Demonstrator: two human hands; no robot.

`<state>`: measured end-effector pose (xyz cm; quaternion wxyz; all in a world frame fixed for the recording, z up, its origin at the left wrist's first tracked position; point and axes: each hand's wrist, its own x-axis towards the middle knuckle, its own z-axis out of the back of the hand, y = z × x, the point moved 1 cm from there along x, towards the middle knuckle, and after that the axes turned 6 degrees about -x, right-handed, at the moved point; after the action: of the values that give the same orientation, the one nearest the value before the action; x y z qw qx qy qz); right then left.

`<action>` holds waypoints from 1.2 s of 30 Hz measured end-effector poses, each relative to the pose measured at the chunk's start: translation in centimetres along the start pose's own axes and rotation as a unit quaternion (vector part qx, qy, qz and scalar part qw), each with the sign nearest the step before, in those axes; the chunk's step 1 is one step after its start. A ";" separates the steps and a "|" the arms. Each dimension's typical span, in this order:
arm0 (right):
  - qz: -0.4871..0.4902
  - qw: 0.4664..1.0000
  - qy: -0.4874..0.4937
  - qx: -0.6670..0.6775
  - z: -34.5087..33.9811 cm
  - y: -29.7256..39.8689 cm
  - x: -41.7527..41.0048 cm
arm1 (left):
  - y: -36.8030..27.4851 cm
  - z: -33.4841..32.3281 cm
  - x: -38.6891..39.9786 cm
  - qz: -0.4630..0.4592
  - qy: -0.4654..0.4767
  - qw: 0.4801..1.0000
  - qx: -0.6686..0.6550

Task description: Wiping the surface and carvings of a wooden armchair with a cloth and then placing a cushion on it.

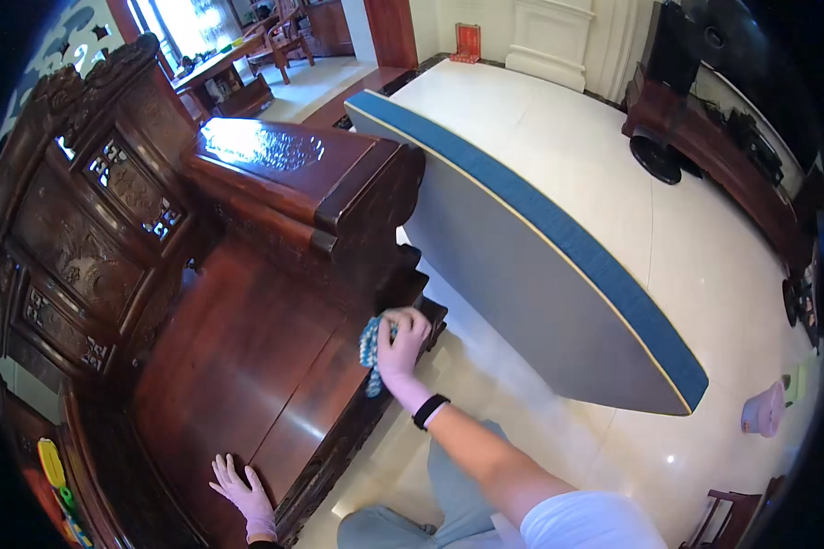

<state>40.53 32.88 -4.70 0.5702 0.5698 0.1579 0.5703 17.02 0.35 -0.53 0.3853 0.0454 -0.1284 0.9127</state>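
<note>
My right hand, in a pale pink glove with a black band at the wrist, grips a blue and white cloth. It holds the cloth at the front edge of a dark carved wooden bench, near the foot of the bench's thick armrest. Part of the cloth hangs over the edge. My left hand, gloved the same way, rests on the seat near its front edge with fingers spread and nothing in it.
A large cushion or mattress with a blue edge stands on its side on the tiled floor, right of the bench. A pink bucket stands at far right. A low TV cabinet lines the wall. Yellow and green plastic items lie at left.
</note>
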 end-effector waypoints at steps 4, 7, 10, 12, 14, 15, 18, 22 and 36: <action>-0.010 0.999 -0.040 0.008 -0.5 -0.6 0.7 | -0.3 0.7 0.2 -0.003 -0.008 1.000 -0.006; -0.108 0.989 -0.075 0.063 -1.0 -0.8 0.8 | -0.6 0.1 0.4 -0.006 -0.019 1.000 -0.021; -0.174 0.980 -0.061 0.073 -2.3 1.6 -2.4 | -0.2 -0.1 0.4 -0.011 -0.029 0.999 -0.030; -0.186 0.980 0.009 0.072 -1.8 3.4 -5.3 | 0.2 -0.2 0.4 -0.010 -0.023 0.999 -0.025; -0.162 0.982 0.025 0.089 -2.0 2.4 -4.8 | 0.6 -0.3 0.3 -0.009 -0.028 0.999 -0.021; -0.139 0.984 0.039 0.101 -1.9 1.8 -4.4 | 0.8 -0.2 0.2 -0.009 -0.030 0.999 -0.017; -0.148 0.983 0.004 0.110 -2.4 -0.6 1.1 | 0.4 -0.1 0.2 -0.008 -0.034 0.999 -0.024; -0.270 0.937 0.021 0.221 -1.8 -3.9 8.4 | 0.0 -0.2 0.3 -0.014 -0.026 0.999 -0.024; -0.340 0.854 0.156 0.361 -2.3 3.4 -18.5 | 0.3 0.3 0.3 0.000 0.002 1.000 0.007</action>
<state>31.50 17.63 -11.28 0.4505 0.5500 0.6235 0.3252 16.63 0.31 -0.25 0.3855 0.0460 -0.1215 0.9135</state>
